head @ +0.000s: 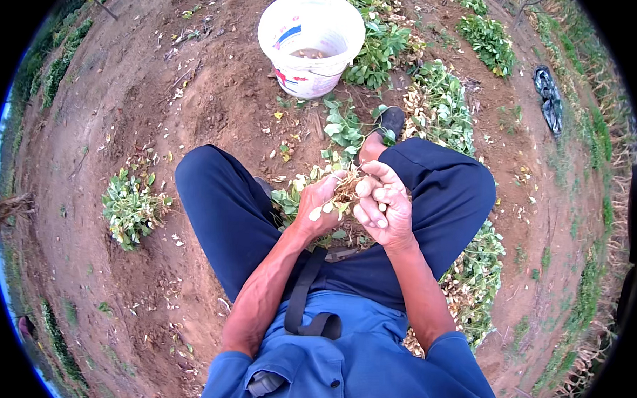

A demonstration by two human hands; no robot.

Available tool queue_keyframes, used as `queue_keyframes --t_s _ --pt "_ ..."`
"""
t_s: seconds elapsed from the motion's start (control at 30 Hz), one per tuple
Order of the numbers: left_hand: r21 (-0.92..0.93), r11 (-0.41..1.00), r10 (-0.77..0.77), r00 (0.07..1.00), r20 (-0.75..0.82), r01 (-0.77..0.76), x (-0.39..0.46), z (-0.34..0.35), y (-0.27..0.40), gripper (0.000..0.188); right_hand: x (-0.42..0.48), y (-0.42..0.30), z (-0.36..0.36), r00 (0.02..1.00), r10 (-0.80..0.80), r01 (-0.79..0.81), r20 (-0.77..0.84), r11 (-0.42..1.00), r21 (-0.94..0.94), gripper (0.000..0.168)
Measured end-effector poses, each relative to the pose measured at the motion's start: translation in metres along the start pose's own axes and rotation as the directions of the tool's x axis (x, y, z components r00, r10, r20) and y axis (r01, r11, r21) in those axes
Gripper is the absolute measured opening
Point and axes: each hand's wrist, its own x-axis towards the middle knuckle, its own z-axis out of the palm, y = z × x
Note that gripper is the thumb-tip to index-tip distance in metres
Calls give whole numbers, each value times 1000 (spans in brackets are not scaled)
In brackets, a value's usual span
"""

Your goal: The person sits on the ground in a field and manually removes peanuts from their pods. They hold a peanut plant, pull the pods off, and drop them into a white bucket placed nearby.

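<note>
My left hand grips a peanut plant by its stems, close to the pale roots. Right beside the roots, my right hand has its fingers curled around a few peanut pods. Leaves of the held plant hang below my left hand, between my knees. Beyond my feet stands a white plastic bucket with blue and red print, with some peanuts at its bottom.
A row of pulled peanut plants with pods runs along my right side. A leafy clump lies on the soil at the left, another at the upper right. A dark plastic bag lies at the far right.
</note>
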Motion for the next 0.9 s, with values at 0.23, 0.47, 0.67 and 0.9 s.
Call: queue_keyframes --t_s 0.23,0.47,0.67,0.9 --pt "-413 894 -22 938 346 173 4 -30 18 58 7 -36 -20 946 -21 -13 -322 995 -103 31" --pt "-655 545 -46 799 600 523 -1 -47 29 57 20 -9 6 917 286 -389 -279 802 -454 41" --pt "-655 567 -1 796 605 499 -7 -46 -2 68 16 -1 -3 952 233 -305 -198 729 -613 36" --pt "-715 448 -99 824 557 537 -9 -47 0 68 9 -2 -4 929 278 -366 -245 793 -487 38"
